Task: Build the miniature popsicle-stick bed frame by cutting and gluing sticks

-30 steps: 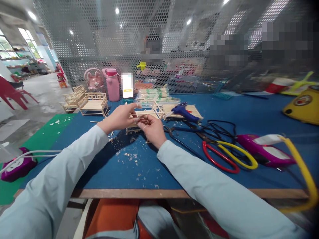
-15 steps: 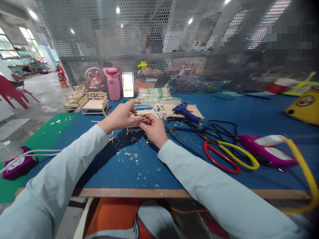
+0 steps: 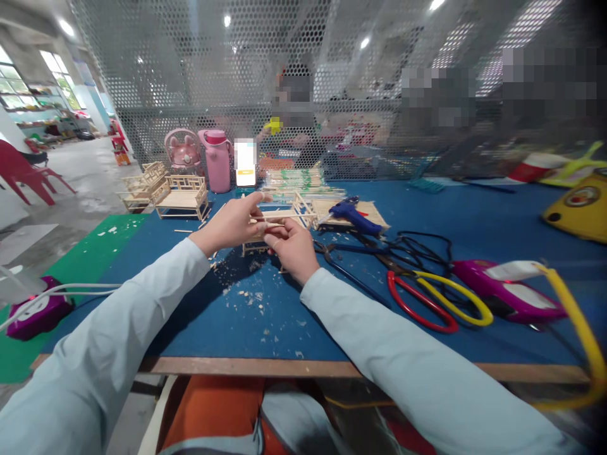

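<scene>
A miniature bench made of thin wooden sticks stands on the blue table in front of me, partly covered by my fingers. My left hand reaches over its left end, thumb and fingers closed on the stick frame. At the bench's front edge, my right hand pinches the sticks, its fingertips close to the left thumb. What lies exactly between the fingertips is hidden. Just right of the bench, a blue glue gun rests on a flat panel of sticks.
A finished-looking stick bench stands at left. Behind are a pink bottle, a lit phone and bundled sticks. Right lie pliers, red-and-yellow-handled cutters, black cables and a purple power strip. Wood scraps litter the table.
The view has shifted slightly. Both hands stay at the bench, with the right fingertips moved a little against the left ones.
</scene>
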`<action>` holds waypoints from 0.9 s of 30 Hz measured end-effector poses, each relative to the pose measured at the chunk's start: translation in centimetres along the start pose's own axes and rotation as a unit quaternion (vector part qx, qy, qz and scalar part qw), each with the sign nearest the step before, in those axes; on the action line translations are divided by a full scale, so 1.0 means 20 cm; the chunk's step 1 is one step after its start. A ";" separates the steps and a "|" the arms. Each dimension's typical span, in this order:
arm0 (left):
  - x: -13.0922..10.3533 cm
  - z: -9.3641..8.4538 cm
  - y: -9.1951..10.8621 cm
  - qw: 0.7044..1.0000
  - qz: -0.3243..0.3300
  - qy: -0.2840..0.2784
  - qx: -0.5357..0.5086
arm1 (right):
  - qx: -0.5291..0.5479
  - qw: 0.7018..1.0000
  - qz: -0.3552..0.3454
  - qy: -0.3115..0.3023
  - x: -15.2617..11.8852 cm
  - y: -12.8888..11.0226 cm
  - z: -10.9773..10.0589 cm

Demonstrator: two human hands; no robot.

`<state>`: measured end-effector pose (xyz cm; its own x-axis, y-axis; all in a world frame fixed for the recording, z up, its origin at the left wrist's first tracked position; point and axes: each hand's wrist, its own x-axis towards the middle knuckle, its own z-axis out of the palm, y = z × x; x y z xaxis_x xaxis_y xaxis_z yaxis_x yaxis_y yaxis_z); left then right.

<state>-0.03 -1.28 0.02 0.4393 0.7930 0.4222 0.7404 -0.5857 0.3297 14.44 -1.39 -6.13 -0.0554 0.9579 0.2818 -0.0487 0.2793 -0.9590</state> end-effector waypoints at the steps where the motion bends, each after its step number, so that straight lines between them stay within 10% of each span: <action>1: 0.00 0.00 0.00 1.000 -0.003 -0.001 -0.002 | 0.001 1.000 0.002 0.001 0.00 0.00 0.00; 6: -0.01 -0.02 0.01 0.998 0.032 0.017 -0.043 | 0.002 1.000 0.008 0.023 0.01 0.01 0.00; 13: -0.19 0.03 0.06 0.928 -0.025 0.359 -0.096 | -0.004 0.998 -0.008 0.058 -0.05 0.01 -0.03; 18: -0.32 0.16 0.13 0.960 -0.074 0.196 -0.186 | -0.007 0.997 -0.023 0.067 -0.06 0.02 -0.03; 27: -0.31 0.17 0.03 0.979 -0.192 0.046 0.052 | -0.003 0.997 -0.027 0.067 -0.06 0.01 -0.03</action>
<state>-0.55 -5.95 -5.32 0.0743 0.9304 0.3590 0.8918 -0.2230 0.3935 15.13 -2.46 -6.63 0.0813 0.9415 0.3272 -0.0422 0.3312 -0.9426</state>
